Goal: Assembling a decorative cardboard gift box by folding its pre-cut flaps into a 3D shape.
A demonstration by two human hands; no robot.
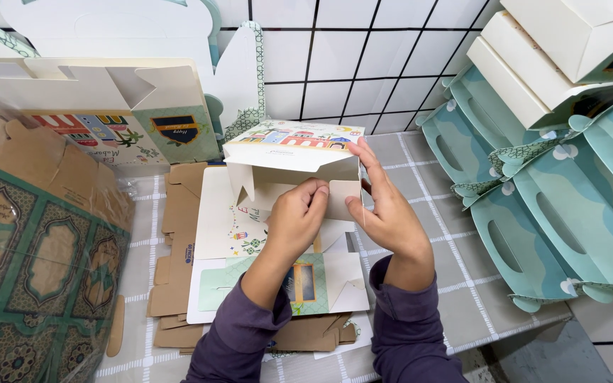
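Cardboard fills this table: at the middle stands a half-folded gift box (pixel 289 159), white with a printed band of little coloured buildings along its upper panel, its open underside turned toward the person and showing only bare white inner walls and loose flaps, with nothing inside. Below the gift box lies a pile of flat box blanks (pixel 250 276), white and printed ones on top of brown ones, resting on a grey checked tablecloth (pixel 462 284). Left of the gift box sits a clear plastic bag (pixel 37 269) packed with green-and-brown patterned flat cartons, and behind that bag leans another unfolded printed carton (pixel 108 120). Right of the gift box, a row of teal handled boxes (pixel 548 220) lies stacked and overlapping, with cream boxes (pixel 548 57) piled above them against the white tiled wall (pixel 363 64). Both forearms come up from the lower edge in purple sleeves. The left hand (pixel 294 221) is curled, its fingertips pressing a flap at the gift box's lower edge. The right hand (pixel 388 209) is closed on the box's right side, thumb on the front flap and fingers stretched up along the edge. The two hands sit close together, and the gift box is held between them and just above them.
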